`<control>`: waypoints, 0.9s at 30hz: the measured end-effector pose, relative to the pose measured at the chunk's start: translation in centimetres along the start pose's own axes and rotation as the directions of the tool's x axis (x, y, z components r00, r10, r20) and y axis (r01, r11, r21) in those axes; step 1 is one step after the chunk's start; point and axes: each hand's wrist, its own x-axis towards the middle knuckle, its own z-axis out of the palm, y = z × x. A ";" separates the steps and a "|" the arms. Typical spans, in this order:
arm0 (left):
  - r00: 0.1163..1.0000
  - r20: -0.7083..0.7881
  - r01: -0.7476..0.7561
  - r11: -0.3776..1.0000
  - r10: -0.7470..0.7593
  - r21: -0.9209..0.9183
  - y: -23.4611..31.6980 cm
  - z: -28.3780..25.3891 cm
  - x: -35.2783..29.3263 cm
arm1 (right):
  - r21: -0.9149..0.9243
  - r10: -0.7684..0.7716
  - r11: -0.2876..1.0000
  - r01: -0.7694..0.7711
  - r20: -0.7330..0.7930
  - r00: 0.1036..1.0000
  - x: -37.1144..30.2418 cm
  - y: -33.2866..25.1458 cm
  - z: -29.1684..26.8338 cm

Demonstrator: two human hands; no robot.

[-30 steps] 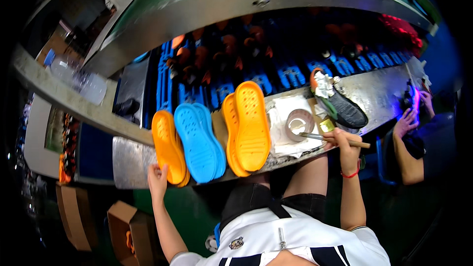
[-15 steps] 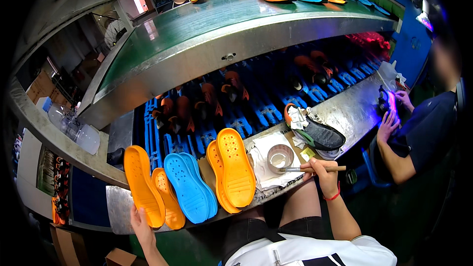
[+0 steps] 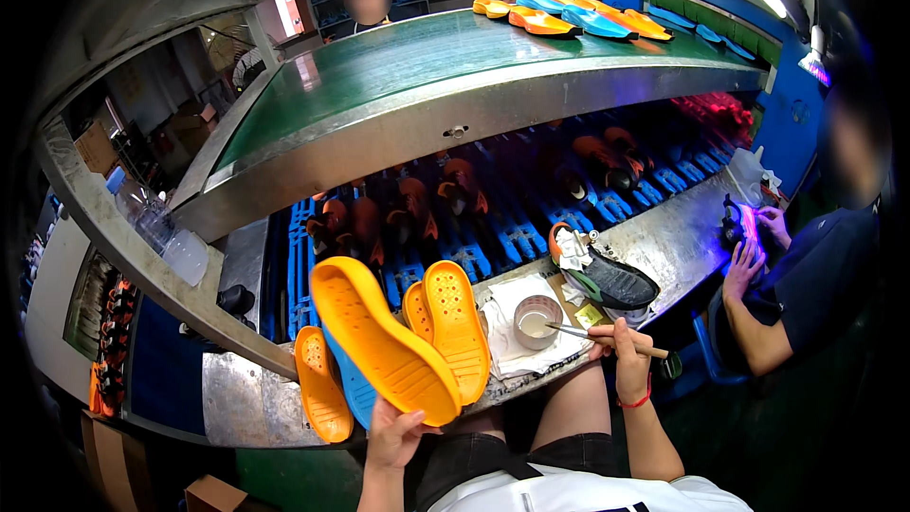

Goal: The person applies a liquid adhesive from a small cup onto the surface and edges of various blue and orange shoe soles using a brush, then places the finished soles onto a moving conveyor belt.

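Observation:
My left hand (image 3: 396,434) grips a yellow-orange shoe sole (image 3: 384,341) by its near end, thumb on the upper face. The raised sole tilts across the others and hides much of a blue sole (image 3: 347,387). An orange sole (image 3: 320,389) lies to its left, and two more orange soles (image 3: 457,327) to its right. My right hand (image 3: 627,362) closes round the wooden handle of a brush (image 3: 607,334). The brush tip reaches inside the rim of a round cup (image 3: 537,320) with whitish contents, which stands on white paper (image 3: 502,324).
A dark shoe (image 3: 614,277) with paper stuffing lies beyond the cup on the metal bench (image 3: 251,403). Behind runs a blue rack (image 3: 521,242) carrying shoes, under a green conveyor belt (image 3: 398,71) bearing soles. At right, a co-worker's hands (image 3: 747,261) hold a purple-lit piece.
My left hand has lifted the orange sole from the far left and brought it rightward over the others. The brush has tilted, its tip now inside the cup rim. The view has shifted slightly.

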 end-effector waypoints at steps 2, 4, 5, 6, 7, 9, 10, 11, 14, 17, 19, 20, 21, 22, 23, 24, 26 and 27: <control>0.999 0.027 0.040 0.999 -0.040 -0.011 -0.8 0.4 0.1 | -0.002 0.014 1.000 -0.014 -0.020 1.000 -0.3 0.2 -0.2; 0.998 0.033 0.058 0.998 -0.058 -0.014 -1.2 1.0 0.0 | -0.006 0.031 0.999 -0.031 -0.030 0.999 -0.6 0.4 -0.2; 0.998 0.034 0.056 0.997 -0.058 0.058 -1.4 0.8 -0.1 | 0.023 0.028 0.999 -0.027 -0.016 0.999 -0.8 0.6 -0.2; 0.998 0.035 0.054 0.990 -0.059 0.131 -1.5 0.5 -0.2 | 0.052 0.024 0.998 -0.023 -0.003 1.000 -0.9 1.0 -0.2; 0.998 0.038 0.050 0.978 -0.059 0.202 -1.7 0.3 -0.2 | 0.081 0.019 0.997 -0.019 0.009 1.000 -1.0 1.3 -0.3; 1.000 0.007 0.016 0.960 -0.019 0.281 -1.6 0.6 -0.6 | 0.100 -0.010 0.995 0.006 0.043 0.999 -1.0 1.5 -0.4; 1.000 -0.006 0.000 0.947 0.003 0.320 -1.6 0.8 -0.7 | 0.116 -0.029 0.993 0.023 0.052 0.998 -1.0 1.4 -0.3; 1.000 -0.002 -0.028 0.939 0.030 0.344 -1.7 0.5 -0.8 | 0.133 -0.043 0.991 0.034 0.063 0.997 -1.1 1.4 -0.2; 0.995 0.008 -0.090 0.910 0.095 0.405 -2.1 -0.2 -1.1 | 0.110 -0.006 0.994 -0.002 0.075 0.997 -1.1 1.1 0.1; 0.989 0.005 -0.136 0.894 0.148 0.427 -1.6 0.6 -1.2 | 0.027 0.009 1.000 -0.011 0.076 0.997 -0.3 0.7 0.1; 0.976 0.001 -0.197 0.888 0.216 0.416 -1.3 1.3 -1.6 | 0.003 0.036 0.999 -0.037 0.104 0.994 0.6 0.7 -0.1; 0.973 -0.005 -0.209 0.892 0.230 0.401 -1.0 1.6 -1.7 | -0.011 0.021 1.000 -0.019 0.118 0.993 1.1 0.7 -0.3; 0.978 -0.018 -0.183 0.899 0.207 0.397 -0.9 1.6 -1.5 | -0.025 0.006 1.000 -0.002 0.135 0.991 1.5 0.8 -0.5; 0.982 -0.033 -0.158 0.907 0.185 0.391 -1.0 1.4 -1.3 | -0.037 0.006 0.999 -0.002 0.125 0.992 1.5 0.5 -0.4; 0.983 -0.046 -0.147 0.911 0.178 0.385 -0.9 1.3 -1.1 | -0.023 0.001 1.000 0.002 0.122 0.992 1.7 0.4 -0.3; 0.985 -0.049 -0.135 0.916 0.165 0.379 -1.1 1.0 -1.0 | -0.023 0.013 1.000 -0.010 0.119 0.993 1.8 0.4 -0.4; 0.987 -0.052 -0.120 0.923 0.149 0.365 -1.5 0.7 -0.6 | -0.027 0.009 1.000 -0.007 0.093 0.996 1.6 0.6 0.1; 0.990 -0.051 -0.103 0.930 0.128 0.353 -1.6 0.6 -0.7 | -0.037 -0.009 0.999 0.012 0.088 0.996 1.5 1.1 0.2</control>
